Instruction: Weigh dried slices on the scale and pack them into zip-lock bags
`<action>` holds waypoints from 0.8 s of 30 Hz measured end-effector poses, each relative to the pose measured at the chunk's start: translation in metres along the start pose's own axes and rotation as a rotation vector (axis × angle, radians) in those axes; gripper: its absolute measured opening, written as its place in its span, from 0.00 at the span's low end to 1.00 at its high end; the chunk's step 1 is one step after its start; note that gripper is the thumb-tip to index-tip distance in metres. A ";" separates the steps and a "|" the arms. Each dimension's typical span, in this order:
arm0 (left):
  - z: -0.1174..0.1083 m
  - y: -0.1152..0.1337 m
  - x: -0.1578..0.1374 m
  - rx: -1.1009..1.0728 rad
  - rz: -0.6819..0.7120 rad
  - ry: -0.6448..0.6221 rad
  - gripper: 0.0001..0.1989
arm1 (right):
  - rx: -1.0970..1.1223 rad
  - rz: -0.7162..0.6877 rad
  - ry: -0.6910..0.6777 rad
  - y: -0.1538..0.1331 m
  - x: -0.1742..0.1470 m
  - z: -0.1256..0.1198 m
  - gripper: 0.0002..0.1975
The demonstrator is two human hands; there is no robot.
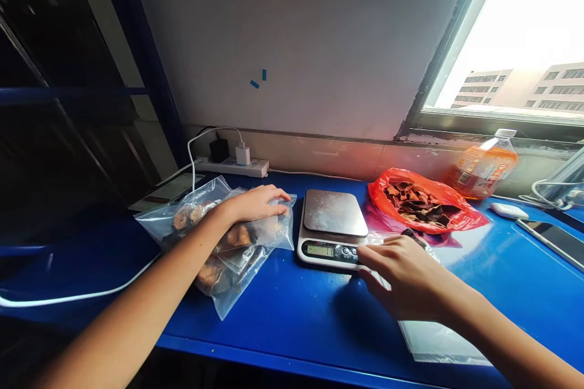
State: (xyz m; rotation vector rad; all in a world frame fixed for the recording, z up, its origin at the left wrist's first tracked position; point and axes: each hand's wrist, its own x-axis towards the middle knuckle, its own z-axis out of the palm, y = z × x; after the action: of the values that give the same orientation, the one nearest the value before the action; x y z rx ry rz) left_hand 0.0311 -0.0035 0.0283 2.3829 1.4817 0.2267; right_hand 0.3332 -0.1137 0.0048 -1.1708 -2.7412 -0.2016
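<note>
My left hand lies with its fingers stretched out on clear plastic bags that hold brown dried slices. Just right of these bags stands a kitchen scale with a bare steel plate and a small lit display, its digits too faint to read. My right hand reaches the scale's right front corner, a fingertip at the buttons and the thumb apart below it. Behind this hand sits an open red plastic bag full of dark dried slices. Flat clear bags lie partly under my right wrist.
A power strip with a white charger and cables runs along the wall. On the right are an orange drink bottle, a white earphone case and a phone. The blue table ends at its front edge.
</note>
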 end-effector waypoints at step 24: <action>0.000 -0.005 0.006 -0.019 0.004 -0.012 0.26 | 0.038 0.228 0.157 0.057 -0.023 -0.012 0.15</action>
State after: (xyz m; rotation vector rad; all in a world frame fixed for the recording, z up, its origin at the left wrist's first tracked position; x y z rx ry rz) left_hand 0.0296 0.0042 0.0258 2.3685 1.4631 0.2257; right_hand 0.3911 -0.0934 0.0156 -1.3809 -2.4444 -0.2022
